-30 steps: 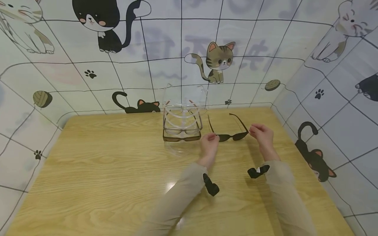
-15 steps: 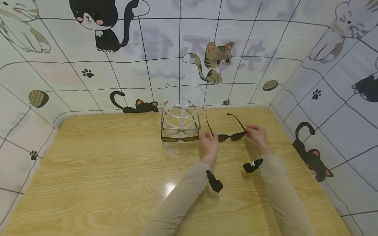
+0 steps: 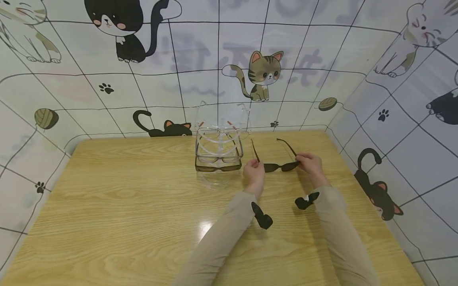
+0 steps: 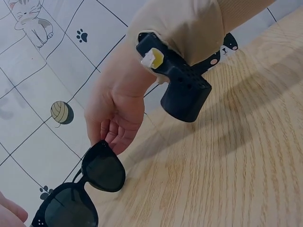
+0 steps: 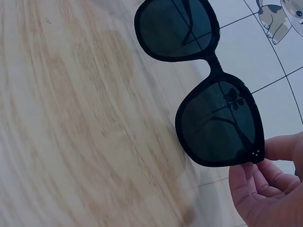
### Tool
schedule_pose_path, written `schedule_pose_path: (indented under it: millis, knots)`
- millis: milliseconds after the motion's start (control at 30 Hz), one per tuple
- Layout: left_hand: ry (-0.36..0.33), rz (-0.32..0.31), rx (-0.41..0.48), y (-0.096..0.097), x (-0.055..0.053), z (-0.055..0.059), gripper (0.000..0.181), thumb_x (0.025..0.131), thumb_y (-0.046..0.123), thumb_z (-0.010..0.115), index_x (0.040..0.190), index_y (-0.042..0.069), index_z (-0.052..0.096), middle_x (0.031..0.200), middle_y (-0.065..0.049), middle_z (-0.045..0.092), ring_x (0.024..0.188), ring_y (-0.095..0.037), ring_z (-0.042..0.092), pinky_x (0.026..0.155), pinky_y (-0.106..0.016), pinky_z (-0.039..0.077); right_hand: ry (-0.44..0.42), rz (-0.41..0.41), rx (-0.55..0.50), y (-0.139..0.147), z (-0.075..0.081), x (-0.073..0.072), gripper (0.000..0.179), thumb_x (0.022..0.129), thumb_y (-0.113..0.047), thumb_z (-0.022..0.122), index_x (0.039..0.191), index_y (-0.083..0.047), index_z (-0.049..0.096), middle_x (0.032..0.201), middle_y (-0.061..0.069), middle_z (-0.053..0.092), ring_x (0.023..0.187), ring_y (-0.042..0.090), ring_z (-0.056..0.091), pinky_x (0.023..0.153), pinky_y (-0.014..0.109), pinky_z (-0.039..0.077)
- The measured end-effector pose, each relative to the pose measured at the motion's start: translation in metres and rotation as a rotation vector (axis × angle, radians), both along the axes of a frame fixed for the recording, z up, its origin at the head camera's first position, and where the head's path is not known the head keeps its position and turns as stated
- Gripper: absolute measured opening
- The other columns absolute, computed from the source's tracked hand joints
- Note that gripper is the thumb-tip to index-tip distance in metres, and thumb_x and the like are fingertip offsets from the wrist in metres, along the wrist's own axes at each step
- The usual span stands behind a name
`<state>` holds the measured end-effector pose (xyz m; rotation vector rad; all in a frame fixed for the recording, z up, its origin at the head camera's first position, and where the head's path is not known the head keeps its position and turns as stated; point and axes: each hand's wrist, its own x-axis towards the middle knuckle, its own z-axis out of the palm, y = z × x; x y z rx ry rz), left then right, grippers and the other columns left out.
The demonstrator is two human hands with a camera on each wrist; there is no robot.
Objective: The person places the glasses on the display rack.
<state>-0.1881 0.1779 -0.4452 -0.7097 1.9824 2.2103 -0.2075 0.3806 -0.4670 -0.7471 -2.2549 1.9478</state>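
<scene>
Black sunglasses with dark lenses are held between my two hands, temples unfolded and pointing away toward the back wall. My left hand pinches their left corner by the hinge. At the opposite corner, my right hand grips the frame between thumb and fingers. In the right wrist view, the thumb and fingers meet at the corner with the small dots, and the lenses face the camera. The left wrist view shows the left fingers curled behind the frame.
Just left of my left hand stands a clear display rack carrying several glasses, with a brown-framed pair lowest. The wooden table meets a cat-patterned cloth wall at the back and sides.
My right hand has moved left onto the sunglasses' right corner and now grips it. The left hand has shifted slightly at its corner, and the sunglasses have tilted a little.
</scene>
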Motion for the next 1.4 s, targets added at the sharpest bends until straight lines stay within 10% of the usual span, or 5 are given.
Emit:
schedule_pose_path:
  millis: [233,467,700,1400]
  knots:
    - [0.014,0.001,0.064,-0.003,0.004,-0.003,0.018,0.086,0.004,0.063,0.104,0.003,0.068,0.094,-0.006,0.064,0.087,-0.019,0.061,0.074,-0.029,0.053,0.051,0.027,-0.032,-0.011,0.023,0.021,0.037,0.093,-0.006,0.055,0.125,0.013,0.049,0.083,-0.011,0.059,0.076,0.003,0.061,0.072,0.016,0.053]
    - [0.034,-0.016,0.131,-0.006,0.012,0.003,0.017,0.082,0.0,0.066,0.099,0.002,0.069,0.09,-0.006,0.065,0.084,-0.018,0.061,0.075,-0.029,0.053,0.137,0.069,-0.13,-0.005,0.036,0.045,0.02,0.093,-0.007,0.058,0.111,0.0,0.061,0.088,-0.008,0.062,0.078,0.004,0.062,0.072,0.015,0.052]
    - [0.09,-0.061,0.184,-0.017,0.023,0.017,0.017,0.08,-0.001,0.067,0.096,0.0,0.07,0.089,-0.007,0.066,0.081,-0.015,0.06,0.073,-0.027,0.053,0.247,0.062,-0.203,0.0,0.036,0.064,0.005,0.089,-0.011,0.065,0.091,-0.014,0.069,0.083,-0.004,0.066,0.077,0.005,0.064,0.07,0.016,0.053]
    - [0.283,-0.258,0.224,-0.072,0.066,0.063,0.026,0.084,0.002,0.067,0.108,-0.004,0.066,0.104,-0.012,0.066,0.097,-0.019,0.06,0.087,-0.03,0.051,0.374,0.089,-0.347,-0.046,0.083,0.121,0.006,0.087,-0.007,0.066,0.093,-0.005,0.067,0.088,0.003,0.066,0.08,0.01,0.065,0.071,0.018,0.054]
